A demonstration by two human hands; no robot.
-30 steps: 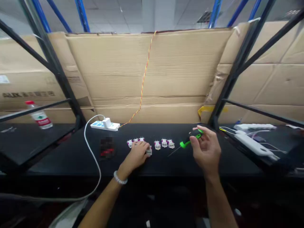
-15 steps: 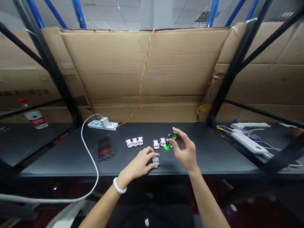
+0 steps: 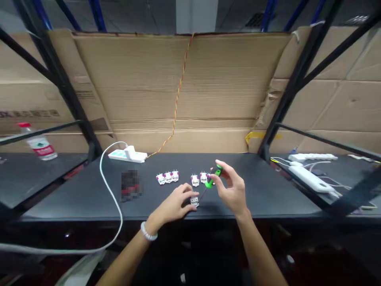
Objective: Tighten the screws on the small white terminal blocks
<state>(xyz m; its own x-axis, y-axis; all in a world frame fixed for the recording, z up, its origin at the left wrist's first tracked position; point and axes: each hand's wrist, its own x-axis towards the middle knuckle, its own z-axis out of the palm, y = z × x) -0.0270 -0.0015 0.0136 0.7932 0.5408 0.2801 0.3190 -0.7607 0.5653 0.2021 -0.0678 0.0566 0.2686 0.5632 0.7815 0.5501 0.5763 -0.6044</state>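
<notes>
Near the front edge of the dark tabletop, my left hand (image 3: pixel 181 200) pinches a small white plug-like part (image 3: pixel 194 201) between thumb and fingers. My right hand (image 3: pixel 230 186) grips a green and black screwdriver (image 3: pixel 210 180) by its handle. The thin shaft slants down to the left, its tip at the right side of the held part; whether it touches a screw is too small to tell. Behind my hands lie more white parts with purple sides: a group of three (image 3: pixel 168 177) at the left and others (image 3: pixel 195 180) at the right, some partly hidden by my right hand.
A white power strip (image 3: pixel 131 156) with a plugged-in adapter stands at the back left; its white cable (image 3: pixel 111 186) loops over the front edge. A blurred dark and red object (image 3: pixel 130 185) lies left. Black frame posts (image 3: pixel 285 99) flank the table (image 3: pixel 262 198), cardboard (image 3: pixel 220 79) behind.
Both hands keep nearly the same pose on the white part and the screwdriver. The view has shifted very slightly, and the ceiling looks darker.
</notes>
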